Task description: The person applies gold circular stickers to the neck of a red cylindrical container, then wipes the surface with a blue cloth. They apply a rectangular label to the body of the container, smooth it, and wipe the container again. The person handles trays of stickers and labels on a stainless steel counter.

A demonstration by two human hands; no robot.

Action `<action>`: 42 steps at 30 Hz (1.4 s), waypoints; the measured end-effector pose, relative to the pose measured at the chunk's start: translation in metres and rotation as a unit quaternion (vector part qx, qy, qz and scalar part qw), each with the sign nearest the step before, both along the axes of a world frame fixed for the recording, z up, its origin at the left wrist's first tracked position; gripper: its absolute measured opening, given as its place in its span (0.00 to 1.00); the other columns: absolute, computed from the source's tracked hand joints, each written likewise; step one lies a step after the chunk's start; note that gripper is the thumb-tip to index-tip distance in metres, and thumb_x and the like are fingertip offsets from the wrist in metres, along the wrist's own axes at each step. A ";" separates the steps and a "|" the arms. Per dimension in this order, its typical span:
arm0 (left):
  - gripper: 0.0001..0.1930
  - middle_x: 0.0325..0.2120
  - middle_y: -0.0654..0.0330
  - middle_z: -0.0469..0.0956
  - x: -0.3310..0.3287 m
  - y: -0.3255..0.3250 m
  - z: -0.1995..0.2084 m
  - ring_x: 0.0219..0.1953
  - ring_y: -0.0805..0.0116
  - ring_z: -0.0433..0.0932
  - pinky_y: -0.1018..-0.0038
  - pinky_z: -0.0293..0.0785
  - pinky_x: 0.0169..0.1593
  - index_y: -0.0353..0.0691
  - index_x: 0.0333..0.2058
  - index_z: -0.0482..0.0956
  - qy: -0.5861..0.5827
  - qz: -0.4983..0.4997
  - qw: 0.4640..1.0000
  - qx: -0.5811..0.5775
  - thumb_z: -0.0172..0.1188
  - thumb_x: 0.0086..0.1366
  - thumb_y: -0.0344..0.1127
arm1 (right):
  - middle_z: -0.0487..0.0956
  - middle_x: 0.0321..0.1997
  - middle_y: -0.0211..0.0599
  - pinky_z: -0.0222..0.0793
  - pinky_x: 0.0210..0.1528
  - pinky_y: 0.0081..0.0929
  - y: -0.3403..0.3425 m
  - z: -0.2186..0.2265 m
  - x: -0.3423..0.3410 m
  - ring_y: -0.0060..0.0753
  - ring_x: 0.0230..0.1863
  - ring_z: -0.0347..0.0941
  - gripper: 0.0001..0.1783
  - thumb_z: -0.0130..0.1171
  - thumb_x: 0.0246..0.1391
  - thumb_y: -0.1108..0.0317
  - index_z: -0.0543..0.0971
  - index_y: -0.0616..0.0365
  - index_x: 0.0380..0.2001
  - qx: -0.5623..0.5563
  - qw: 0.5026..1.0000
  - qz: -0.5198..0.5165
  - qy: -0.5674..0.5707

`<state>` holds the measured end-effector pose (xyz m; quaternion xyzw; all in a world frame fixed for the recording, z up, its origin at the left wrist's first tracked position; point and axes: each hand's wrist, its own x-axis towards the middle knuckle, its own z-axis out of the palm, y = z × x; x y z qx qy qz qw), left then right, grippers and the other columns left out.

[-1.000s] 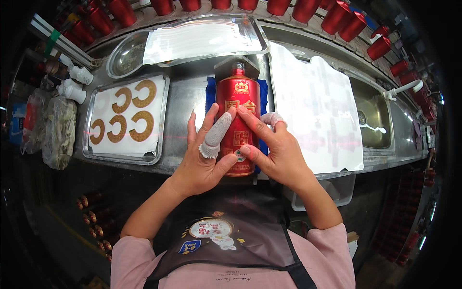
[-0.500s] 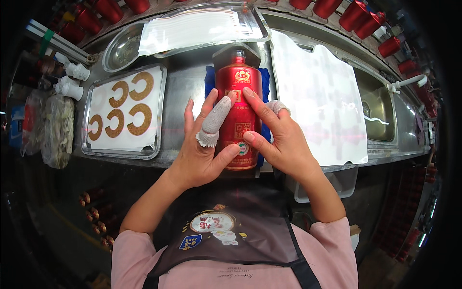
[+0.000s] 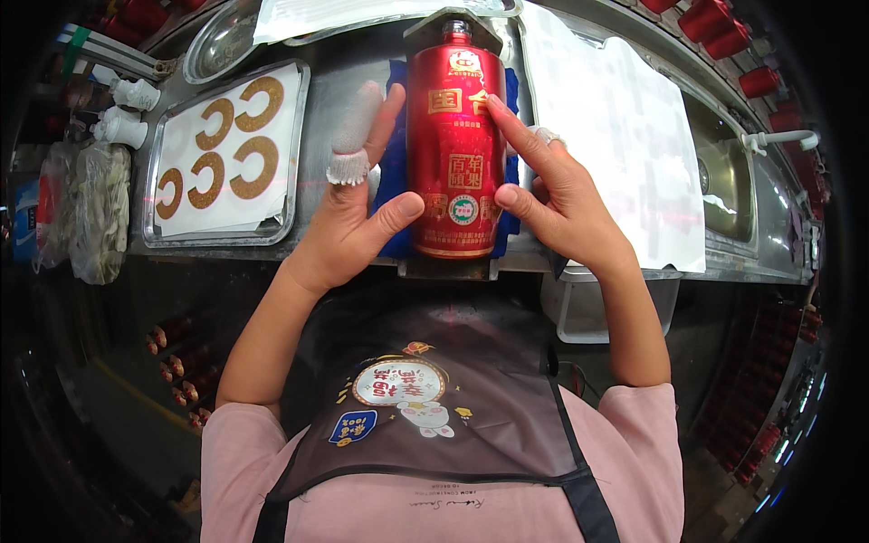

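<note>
A red bottle (image 3: pixel 453 136) with gold labels lies lengthwise on a blue cloth (image 3: pixel 391 167) on the steel bench, neck pointing away from me. My left hand (image 3: pixel 348 213) rests against its left side, thumb on the lower label, with a white cot on one raised finger. My right hand (image 3: pixel 552 195) touches the bottle's right side with thumb and forefinger; another finger wears a white cot. Both hands press on the bottle without lifting it.
A steel tray (image 3: pixel 294 149) at the left holds a white sheet with several gold C-shaped stickers (image 3: pixel 217 158). White paper sheets (image 3: pixel 615 136) cover the bench at right, beside a sink (image 3: pixel 720 167). Red bottles (image 3: pixel 729 27) line the far edge. A bag (image 3: pixel 100 213) lies far left.
My head has come closer to the bench, so the bottle and hands look larger. My fingers have shifted slightly along the bottle's sides; the bottle stays on the blue cloth.
</note>
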<state>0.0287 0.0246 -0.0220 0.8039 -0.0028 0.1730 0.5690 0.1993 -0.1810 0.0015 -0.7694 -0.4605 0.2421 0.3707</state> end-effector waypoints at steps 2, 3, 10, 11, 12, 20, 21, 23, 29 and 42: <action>0.49 0.76 0.52 0.41 -0.004 0.003 -0.002 0.78 0.57 0.36 0.60 0.35 0.76 0.40 0.75 0.43 0.020 0.001 0.998 0.065 0.64 0.66 0.50 | 0.79 0.46 0.46 0.68 0.45 0.35 -0.005 -0.004 0.003 0.37 0.40 0.70 0.41 0.61 0.60 0.40 0.59 0.25 0.74 -0.043 0.999 0.018 -0.020; 0.50 0.76 0.52 0.40 -0.004 0.002 -0.005 0.78 0.57 0.36 0.60 0.35 0.76 0.41 0.75 0.43 0.042 -0.002 0.997 0.059 0.65 0.66 0.51 | 0.79 0.46 0.46 0.68 0.44 0.34 -0.006 -0.006 0.004 0.36 0.39 0.69 0.42 0.62 0.59 0.40 0.59 0.25 0.74 -0.022 1.000 0.019 -0.011; 0.51 0.76 0.50 0.38 -0.005 -0.001 -0.009 0.78 0.56 0.36 0.60 0.35 0.76 0.42 0.75 0.45 0.050 0.010 0.999 0.016 0.67 0.64 0.53 | 0.79 0.49 0.46 0.67 0.43 0.33 -0.003 -0.010 0.002 0.35 0.39 0.69 0.48 0.67 0.53 0.37 0.60 0.27 0.74 0.023 1.000 0.011 0.010; 0.51 0.76 0.49 0.38 -0.005 -0.001 -0.008 0.78 0.55 0.36 0.60 0.35 0.76 0.42 0.75 0.45 0.046 0.022 0.999 0.019 0.67 0.64 0.53 | 0.79 0.49 0.46 0.68 0.44 0.34 -0.003 -0.009 0.001 0.36 0.39 0.69 0.48 0.67 0.52 0.37 0.60 0.28 0.74 0.036 0.999 0.001 0.012; 0.51 0.76 0.49 0.38 -0.005 -0.001 -0.007 0.78 0.55 0.36 0.60 0.35 0.76 0.41 0.75 0.45 0.052 0.020 0.998 0.016 0.67 0.63 0.53 | 0.79 0.50 0.46 0.68 0.44 0.34 -0.003 -0.009 0.000 0.37 0.40 0.70 0.48 0.67 0.52 0.38 0.60 0.28 0.74 0.028 1.000 0.007 0.009; 0.50 0.76 0.48 0.40 -0.003 -0.004 -0.002 0.78 0.54 0.38 0.61 0.36 0.76 0.39 0.74 0.46 0.040 0.042 0.996 0.070 0.67 0.64 0.50 | 0.80 0.51 0.47 0.68 0.45 0.36 0.001 0.003 -0.001 0.40 0.41 0.71 0.47 0.67 0.53 0.40 0.61 0.31 0.73 0.021 0.999 0.020 -0.014; 0.49 0.76 0.48 0.41 -0.003 -0.005 -0.001 0.78 0.54 0.39 0.59 0.35 0.76 0.39 0.74 0.46 0.031 0.034 0.998 0.042 0.66 0.64 0.50 | 0.80 0.50 0.48 0.68 0.46 0.36 0.001 0.006 -0.001 0.41 0.42 0.71 0.46 0.67 0.54 0.40 0.62 0.31 0.73 0.028 0.999 0.006 -0.015; 0.48 0.75 0.48 0.45 -0.002 -0.011 0.002 0.77 0.54 0.41 0.57 0.34 0.76 0.38 0.74 0.47 -0.012 0.031 0.999 -0.017 0.65 0.65 0.50 | 0.79 0.49 0.50 0.70 0.46 0.37 0.002 0.013 -0.003 0.44 0.42 0.73 0.44 0.66 0.54 0.40 0.63 0.30 0.73 0.014 1.000 -0.021 -0.015; 0.43 0.72 0.53 0.57 0.002 -0.015 0.009 0.76 0.52 0.48 0.42 0.27 0.73 0.40 0.72 0.54 -0.004 0.023 0.985 0.172 0.64 0.65 0.50 | 0.77 0.44 0.52 0.74 0.49 0.41 0.014 0.020 -0.012 0.53 0.45 0.76 0.40 0.63 0.57 0.41 0.64 0.27 0.71 0.014 0.995 -0.023 -0.101; 0.46 0.73 0.52 0.55 0.004 -0.013 0.010 0.76 0.52 0.47 0.47 0.26 0.74 0.40 0.73 0.50 0.003 0.012 0.984 0.177 0.65 0.64 0.50 | 0.78 0.52 0.41 0.71 0.48 0.27 0.009 0.013 0.002 0.30 0.44 0.71 0.38 0.61 0.62 0.58 0.62 0.43 0.73 0.051 0.998 -0.029 0.014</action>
